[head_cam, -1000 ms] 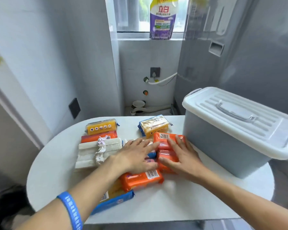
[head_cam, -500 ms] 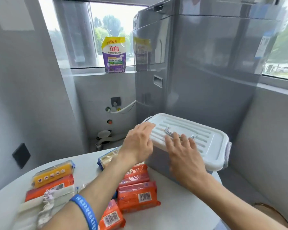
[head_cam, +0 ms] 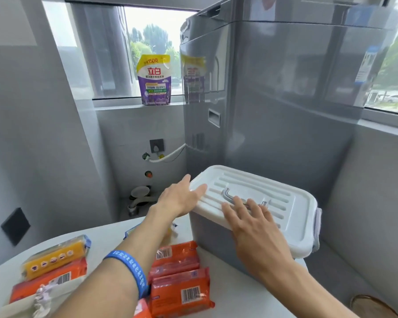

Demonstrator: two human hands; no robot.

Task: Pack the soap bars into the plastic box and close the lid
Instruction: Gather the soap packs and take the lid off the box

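A grey plastic box point(head_cam: 216, 239) with a white lid point(head_cam: 283, 200) stands shut at the right of the white table point(head_cam: 234, 294). My left hand point(head_cam: 179, 198) lies flat, fingers apart, at the lid's left corner. My right hand point(head_cam: 253, 223) rests open on the lid's near side, fingertips by the grey handle point(head_cam: 230, 196). Orange wrapped soap bars point(head_cam: 179, 292) lie in front of the box. A yellow bar point(head_cam: 55, 258), another orange bar point(head_cam: 53, 281) and pale bars tied with string point(head_cam: 39, 299) lie at the left.
A tall grey washing machine point(head_cam: 274, 99) stands right behind the box. A purple detergent pouch point(head_cam: 154, 81) sits on the window sill. Pipes and a wall socket point(head_cam: 156, 145) are in the corner beyond the table. A black wall plate point(head_cam: 15, 226) is at the left.
Both hands left the soap bars and rose to the box lid. My view tilted up and to the right, and my left hand flattened out at the lid's corner.
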